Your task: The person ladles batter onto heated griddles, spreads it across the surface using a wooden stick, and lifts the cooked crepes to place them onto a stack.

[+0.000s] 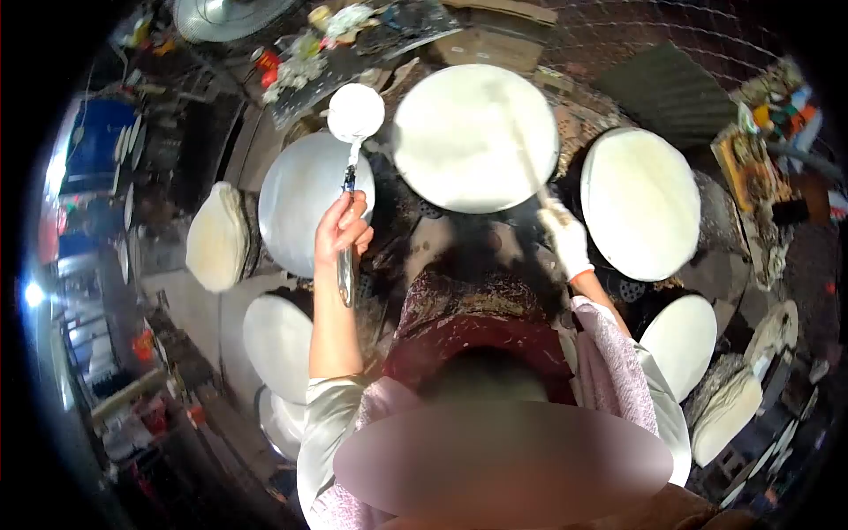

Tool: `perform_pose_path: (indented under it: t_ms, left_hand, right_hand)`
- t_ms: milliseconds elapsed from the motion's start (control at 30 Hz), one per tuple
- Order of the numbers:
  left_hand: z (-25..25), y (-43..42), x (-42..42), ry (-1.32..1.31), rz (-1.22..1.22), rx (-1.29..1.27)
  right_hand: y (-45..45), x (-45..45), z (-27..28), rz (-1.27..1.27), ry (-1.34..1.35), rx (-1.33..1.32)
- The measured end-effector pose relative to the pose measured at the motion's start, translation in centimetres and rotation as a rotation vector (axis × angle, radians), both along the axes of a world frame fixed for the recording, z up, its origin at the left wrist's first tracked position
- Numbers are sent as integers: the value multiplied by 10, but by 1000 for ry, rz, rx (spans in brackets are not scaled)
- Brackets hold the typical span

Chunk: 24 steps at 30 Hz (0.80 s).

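Observation:
In my left hand (344, 228), the fingers are wrapped round the metal handle of a ladle (356, 113) full of white batter. The ladle hangs over the far edge of a bare grey round griddle (291, 199). A white, soiled glove covers my right hand (565, 237), which is closed on a pale wooden stick (530, 168). The stick reaches over the middle griddle, where a white round of batter (450, 146) covers the surface. Its far end is smeared by motion, so I cannot tell its shape.
A griddle with a pale round sheet (640, 203) stands at the right. Lower down are more pale round surfaces (281, 344) (680, 344). Stacks of flatbreads (216, 238) (729, 420) lie at both outer sides. A cluttered board (362, 66) is at the back left.

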<state>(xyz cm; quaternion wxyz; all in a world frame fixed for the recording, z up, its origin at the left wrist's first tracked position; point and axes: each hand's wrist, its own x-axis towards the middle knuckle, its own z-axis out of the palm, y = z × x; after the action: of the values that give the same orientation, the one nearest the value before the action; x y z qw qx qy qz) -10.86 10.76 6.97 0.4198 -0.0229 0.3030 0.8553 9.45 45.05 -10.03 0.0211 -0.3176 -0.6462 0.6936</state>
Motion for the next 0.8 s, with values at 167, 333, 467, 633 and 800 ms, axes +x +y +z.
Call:
perform_pose_path:
  t_ms: [167,333,467,633,800]
  left_hand:
    - [2,-59,-20,75,210,-430]
    - [-36,-105,-68,143,239,-694]
    - [-95,-123,-119,183,293,-658]
    - [-149,-140,-125,420,332,-916]
    - [-167,-199,-110,795,498,-1398]
  right_hand:
    - [-29,6,-12,326,-26,204]
    - [-80,-20,5,-33,-21,1]
    - [-158,-105,53,293,7,440]
    - [-257,-182,36,501,-117,546]
    - [-282,-186,29,446,-67,473]
